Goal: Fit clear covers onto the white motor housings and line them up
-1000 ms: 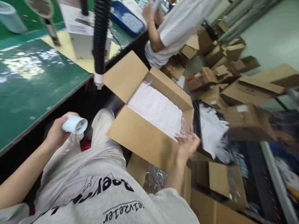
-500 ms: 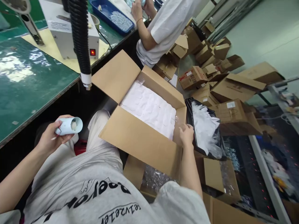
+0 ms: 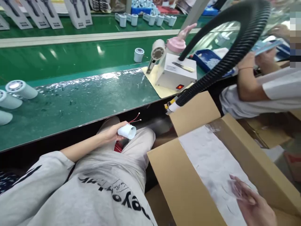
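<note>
My left hand [image 3: 113, 132] is wrapped around a light blue fan housing [image 3: 123, 130], a short hollow tube whose open end faces right. Thin red and dark wires [image 3: 135, 119] with small white connectors stick out behind it. On the right, an open cardboard box [image 3: 185, 182] holds rows of white wrapped pieces [image 3: 207, 153]. Over these pieces is my right hand [image 3: 256, 201], its fingers smeared by motion. Something clear shows by its fingertips, but whether the hand grips anything is unclear.
A black flexible hose [image 3: 211, 75] arches over the box from beside a white machine [image 3: 175, 75] with a lit red switch. Several light blue housings [image 3: 22, 89] lie on the green bench [image 3: 94, 97]. At right, a co-worker's arm [image 3: 249, 81] reaches over the bench.
The view has swung left, bringing more bench into sight. My right hand has gone from the box's side wall to above the white pieces. The left keeps the housing, now turned differently.
</note>
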A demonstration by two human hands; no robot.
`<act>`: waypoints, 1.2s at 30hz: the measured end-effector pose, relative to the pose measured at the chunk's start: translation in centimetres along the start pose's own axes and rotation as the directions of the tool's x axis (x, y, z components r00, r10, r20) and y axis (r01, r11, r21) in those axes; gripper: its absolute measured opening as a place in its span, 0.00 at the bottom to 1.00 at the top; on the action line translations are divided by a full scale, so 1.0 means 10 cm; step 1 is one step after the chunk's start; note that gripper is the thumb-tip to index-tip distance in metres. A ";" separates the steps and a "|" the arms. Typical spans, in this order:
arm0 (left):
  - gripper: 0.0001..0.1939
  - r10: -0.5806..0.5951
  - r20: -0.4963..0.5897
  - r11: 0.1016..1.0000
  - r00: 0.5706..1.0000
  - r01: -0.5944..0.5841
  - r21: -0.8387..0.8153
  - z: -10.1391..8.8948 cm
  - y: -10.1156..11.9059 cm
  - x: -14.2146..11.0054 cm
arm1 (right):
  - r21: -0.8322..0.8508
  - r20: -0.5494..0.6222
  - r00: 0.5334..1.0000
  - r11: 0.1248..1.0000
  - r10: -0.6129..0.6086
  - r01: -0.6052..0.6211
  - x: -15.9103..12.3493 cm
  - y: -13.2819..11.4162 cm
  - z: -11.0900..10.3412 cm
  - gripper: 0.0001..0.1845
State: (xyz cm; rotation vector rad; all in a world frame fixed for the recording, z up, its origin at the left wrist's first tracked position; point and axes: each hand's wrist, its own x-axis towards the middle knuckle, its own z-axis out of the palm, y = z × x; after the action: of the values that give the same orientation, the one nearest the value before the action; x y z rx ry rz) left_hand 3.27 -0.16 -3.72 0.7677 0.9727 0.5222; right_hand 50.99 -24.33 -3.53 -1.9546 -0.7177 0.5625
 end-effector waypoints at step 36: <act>0.36 0.407 0.459 0.643 0.789 -0.605 0.469 -0.34 0.17 -0.38 | 0.429 0.673 0.594 0.886 -0.442 0.173 -0.90 -1.75 2.86 0.15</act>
State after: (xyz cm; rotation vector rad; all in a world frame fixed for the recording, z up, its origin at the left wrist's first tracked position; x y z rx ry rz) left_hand -1.62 -0.62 -1.59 1.6955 0.5905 0.5600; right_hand 21.67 -6.09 0.09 -1.1747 -1.3677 1.2251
